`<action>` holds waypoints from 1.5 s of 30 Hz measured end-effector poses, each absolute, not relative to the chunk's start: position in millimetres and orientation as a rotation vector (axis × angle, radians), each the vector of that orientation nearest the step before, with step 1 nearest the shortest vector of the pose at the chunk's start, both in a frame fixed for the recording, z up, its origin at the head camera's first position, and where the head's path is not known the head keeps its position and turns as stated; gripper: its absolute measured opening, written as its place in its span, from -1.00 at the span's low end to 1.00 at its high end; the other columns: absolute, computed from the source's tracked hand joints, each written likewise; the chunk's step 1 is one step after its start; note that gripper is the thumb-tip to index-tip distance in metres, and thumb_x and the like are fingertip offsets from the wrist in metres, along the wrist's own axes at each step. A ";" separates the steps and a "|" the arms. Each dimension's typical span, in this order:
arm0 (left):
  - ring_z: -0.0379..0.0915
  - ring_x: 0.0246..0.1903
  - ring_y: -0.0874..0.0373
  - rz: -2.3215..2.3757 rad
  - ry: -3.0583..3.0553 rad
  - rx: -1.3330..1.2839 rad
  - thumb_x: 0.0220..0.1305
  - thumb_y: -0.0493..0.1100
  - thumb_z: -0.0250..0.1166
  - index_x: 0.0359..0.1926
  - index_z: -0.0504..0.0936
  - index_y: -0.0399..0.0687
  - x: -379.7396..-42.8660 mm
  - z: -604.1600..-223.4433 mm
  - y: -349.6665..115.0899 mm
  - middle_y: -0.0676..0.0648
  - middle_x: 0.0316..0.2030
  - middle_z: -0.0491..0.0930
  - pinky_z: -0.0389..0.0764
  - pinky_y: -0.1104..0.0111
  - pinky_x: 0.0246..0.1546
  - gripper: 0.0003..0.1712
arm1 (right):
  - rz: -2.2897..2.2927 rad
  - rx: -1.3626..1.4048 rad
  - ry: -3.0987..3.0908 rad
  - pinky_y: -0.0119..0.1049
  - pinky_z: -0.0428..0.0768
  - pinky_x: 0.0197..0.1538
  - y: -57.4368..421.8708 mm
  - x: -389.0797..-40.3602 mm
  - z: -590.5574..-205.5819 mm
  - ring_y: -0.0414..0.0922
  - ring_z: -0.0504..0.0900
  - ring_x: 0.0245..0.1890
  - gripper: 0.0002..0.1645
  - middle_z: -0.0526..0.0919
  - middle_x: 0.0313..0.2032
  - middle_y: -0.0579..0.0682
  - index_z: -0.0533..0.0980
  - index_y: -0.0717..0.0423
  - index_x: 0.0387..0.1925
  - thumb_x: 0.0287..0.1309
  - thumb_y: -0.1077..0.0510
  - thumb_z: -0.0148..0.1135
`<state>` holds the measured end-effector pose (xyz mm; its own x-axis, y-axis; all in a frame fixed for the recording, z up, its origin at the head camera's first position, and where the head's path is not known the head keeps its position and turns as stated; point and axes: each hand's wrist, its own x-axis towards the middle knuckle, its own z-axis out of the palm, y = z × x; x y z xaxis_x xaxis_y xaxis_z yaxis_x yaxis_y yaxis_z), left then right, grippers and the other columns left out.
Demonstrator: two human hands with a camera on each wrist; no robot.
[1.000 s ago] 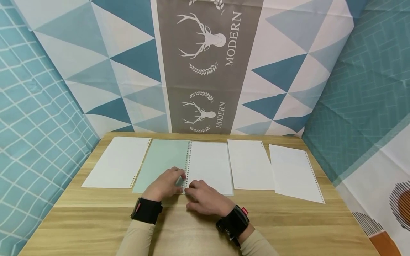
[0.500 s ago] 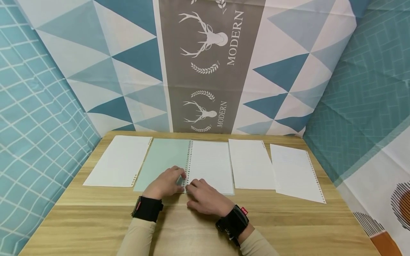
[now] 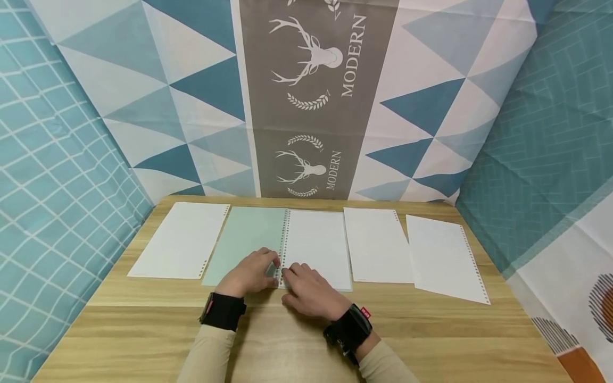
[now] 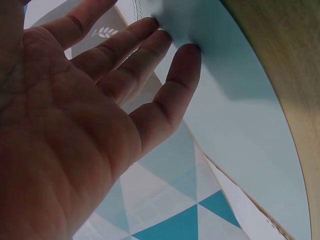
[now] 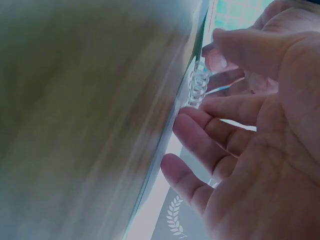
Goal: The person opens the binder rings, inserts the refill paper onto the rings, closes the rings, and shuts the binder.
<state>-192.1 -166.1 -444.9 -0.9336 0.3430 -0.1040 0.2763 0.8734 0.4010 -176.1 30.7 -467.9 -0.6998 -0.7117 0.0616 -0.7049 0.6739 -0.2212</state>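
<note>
An open loose-leaf notebook lies on the table, with a pale green cover point(image 3: 249, 229) on its left and a white page point(image 3: 316, 239) on its right. Clear binding rings point(image 5: 198, 85) run down its middle. At the near end of the rings, my left hand point(image 3: 251, 272) curls its thumb and index finger in to grip the binding; its other fingertips touch the green cover, as the left wrist view shows. From the other side my right hand point(image 3: 313, 292) holds the binding with bent fingers, fingertips along the notebook's near edge. The hands nearly meet, partly hiding the rings.
One loose punched sheet point(image 3: 179, 239) lies left of the notebook. Two more, a nearer sheet point(image 3: 378, 244) and a tilted sheet point(image 3: 445, 258), lie to its right. Patterned cloth walls point(image 3: 301, 106) stand behind and beside the wooden table point(image 3: 431, 335).
Both hands stay at the near end of the rings; the right fingers have shifted slightly up along the binding. The whole view has drifted a little; the sheets lie as before.
</note>
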 end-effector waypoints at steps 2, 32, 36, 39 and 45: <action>0.51 0.03 -0.05 0.578 2.875 0.483 0.14 -0.16 0.54 -0.11 0.60 -0.05 -192.6 -444.7 -165.4 -0.18 0.14 0.57 0.55 0.08 0.10 -0.66 | -0.362 -1.184 2.849 -0.40 0.40 -0.19 30.8 -177.6 -468.1 -0.19 0.38 -0.16 -0.34 0.54 -0.01 -0.06 0.41 0.13 0.36 0.37 -0.11 0.22; 0.43 -0.25 0.09 0.546 2.896 0.509 0.10 -0.19 0.56 -0.16 0.58 -0.09 -189.1 -440.5 -163.7 -0.10 -0.17 0.58 0.54 0.15 -0.13 -0.65 | -0.315 -1.077 2.890 -0.43 0.32 -0.38 18.4 -181.6 -465.7 -0.19 0.37 -0.27 -0.37 0.50 -0.12 -0.08 0.47 0.06 0.35 0.33 -0.08 0.26; 0.41 -0.27 0.10 0.547 2.880 0.500 0.12 -0.18 0.55 -0.15 0.58 -0.08 -190.1 -442.6 -165.3 -0.09 -0.18 0.57 0.53 0.17 -0.15 -0.66 | -0.332 -1.072 2.871 -0.43 0.32 -0.38 18.3 -181.4 -463.7 -0.19 0.36 -0.28 -0.39 0.49 -0.14 -0.08 0.48 0.06 0.33 0.33 -0.07 0.26; 0.38 -0.28 0.09 0.562 2.864 0.500 0.12 -0.19 0.55 -0.15 0.58 -0.09 -191.4 -443.4 -166.0 -0.09 -0.20 0.55 0.50 0.18 -0.17 -0.66 | -0.335 -1.069 2.864 -0.43 0.32 -0.39 18.8 -181.3 -461.9 -0.20 0.35 -0.29 -0.42 0.49 -0.15 -0.08 0.49 0.06 0.30 0.33 -0.05 0.26; 0.37 -0.29 0.10 0.560 2.861 0.478 0.12 -0.17 0.55 -0.15 0.57 -0.08 -193.4 -444.2 -166.6 -0.07 -0.20 0.54 0.49 0.19 -0.18 -0.65 | -0.366 -1.079 2.855 -0.42 0.33 -0.40 19.5 -182.5 -460.4 -0.19 0.36 -0.30 -0.48 0.48 -0.18 -0.08 0.52 0.06 0.23 0.30 -0.03 0.28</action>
<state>-193.4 -166.6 -444.2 -0.9306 0.3461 -0.1192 0.2756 0.8768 0.3941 -182.5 19.5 -460.4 -0.7515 -0.6594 0.0209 -0.6433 0.7254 -0.2448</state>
